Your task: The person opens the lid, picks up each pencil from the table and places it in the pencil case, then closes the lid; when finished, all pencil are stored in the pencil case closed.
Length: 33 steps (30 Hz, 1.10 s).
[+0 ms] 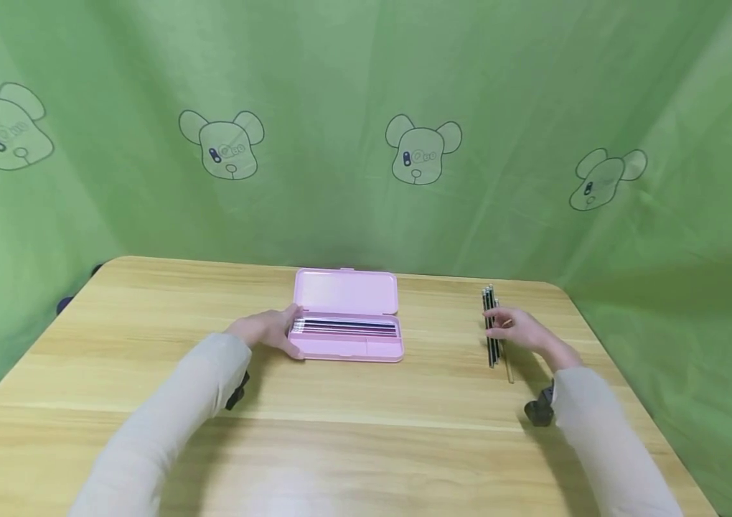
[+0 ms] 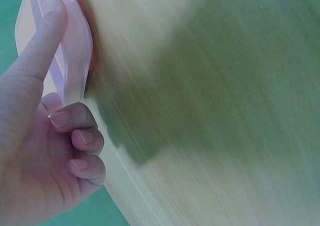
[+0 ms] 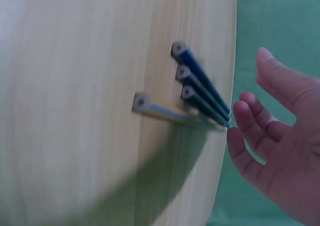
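Observation:
A pink pencil case [image 1: 384, 349] lies with its lid folded back on the table, and several pencils [image 1: 346, 327] rest side by side in its long compartment. My left hand [image 1: 269, 330] holds the case by its left end. The left wrist view shows the thumb over the case [image 2: 75, 46] and the other fingers curled at its end. To the right, a small group of dark pencils [image 1: 490, 337] and one yellowish pencil [image 1: 509, 366] lie on the table. My right hand [image 1: 521, 330] is just beside them, thumb and fingers apart in the right wrist view [image 3: 280, 131].
The wooden table [image 1: 353, 431] ends at a rounded far right corner close to the loose pencils. A green curtain [image 1: 340, 64] with bear-head outlines hangs behind and along the sides. Dark wrist devices [image 1: 539, 408] sit under both forearms.

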Each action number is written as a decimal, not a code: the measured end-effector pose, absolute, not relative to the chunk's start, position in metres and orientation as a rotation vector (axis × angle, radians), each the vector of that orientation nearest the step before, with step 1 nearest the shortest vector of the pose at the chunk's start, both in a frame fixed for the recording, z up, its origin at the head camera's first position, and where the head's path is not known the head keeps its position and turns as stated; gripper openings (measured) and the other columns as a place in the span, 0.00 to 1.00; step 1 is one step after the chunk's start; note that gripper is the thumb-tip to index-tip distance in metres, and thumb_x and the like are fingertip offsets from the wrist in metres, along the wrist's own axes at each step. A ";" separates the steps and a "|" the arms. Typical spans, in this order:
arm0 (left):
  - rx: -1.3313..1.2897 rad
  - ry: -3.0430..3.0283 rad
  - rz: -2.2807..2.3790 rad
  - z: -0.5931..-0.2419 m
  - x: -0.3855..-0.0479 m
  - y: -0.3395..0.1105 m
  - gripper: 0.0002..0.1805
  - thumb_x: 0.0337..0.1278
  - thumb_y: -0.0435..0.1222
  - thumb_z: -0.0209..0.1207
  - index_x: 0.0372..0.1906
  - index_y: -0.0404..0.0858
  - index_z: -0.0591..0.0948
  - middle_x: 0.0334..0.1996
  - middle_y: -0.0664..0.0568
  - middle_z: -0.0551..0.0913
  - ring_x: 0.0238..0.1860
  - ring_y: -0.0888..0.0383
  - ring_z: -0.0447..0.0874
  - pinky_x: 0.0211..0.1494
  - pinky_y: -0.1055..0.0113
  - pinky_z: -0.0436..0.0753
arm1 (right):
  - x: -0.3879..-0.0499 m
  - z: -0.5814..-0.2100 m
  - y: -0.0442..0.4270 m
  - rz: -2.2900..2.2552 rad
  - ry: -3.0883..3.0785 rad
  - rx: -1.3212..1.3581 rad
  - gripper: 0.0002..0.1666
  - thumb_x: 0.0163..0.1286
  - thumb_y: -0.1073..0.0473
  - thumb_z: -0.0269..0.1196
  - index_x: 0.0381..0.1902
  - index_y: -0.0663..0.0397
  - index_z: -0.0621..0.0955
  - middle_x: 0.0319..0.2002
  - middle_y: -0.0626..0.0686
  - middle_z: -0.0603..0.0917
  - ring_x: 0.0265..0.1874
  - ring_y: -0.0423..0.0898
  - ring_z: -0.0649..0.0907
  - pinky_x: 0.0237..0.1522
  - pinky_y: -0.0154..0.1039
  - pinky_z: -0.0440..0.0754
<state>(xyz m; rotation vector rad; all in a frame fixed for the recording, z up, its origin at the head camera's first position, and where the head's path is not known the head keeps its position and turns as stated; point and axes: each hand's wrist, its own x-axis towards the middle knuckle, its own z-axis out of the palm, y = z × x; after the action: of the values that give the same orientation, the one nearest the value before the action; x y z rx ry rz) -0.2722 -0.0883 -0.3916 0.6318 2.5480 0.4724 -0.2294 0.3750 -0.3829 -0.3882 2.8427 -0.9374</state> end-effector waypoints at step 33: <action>0.617 2.524 0.478 -0.394 -0.272 -0.089 0.52 0.39 0.51 0.68 0.66 0.37 0.52 0.60 0.29 0.65 0.60 0.37 0.65 0.64 0.49 0.64 | -0.222 -0.402 0.404 -0.843 2.741 -0.069 0.35 0.54 0.73 0.59 0.58 0.80 0.58 0.41 0.74 0.74 0.41 0.64 0.75 0.49 0.58 0.73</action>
<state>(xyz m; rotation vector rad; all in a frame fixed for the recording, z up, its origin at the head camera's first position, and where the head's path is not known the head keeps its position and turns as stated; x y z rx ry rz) -0.2723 -0.0889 -0.3938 0.6173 2.5239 0.4776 -0.2219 0.4038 -0.4015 -0.0689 2.7412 -0.8427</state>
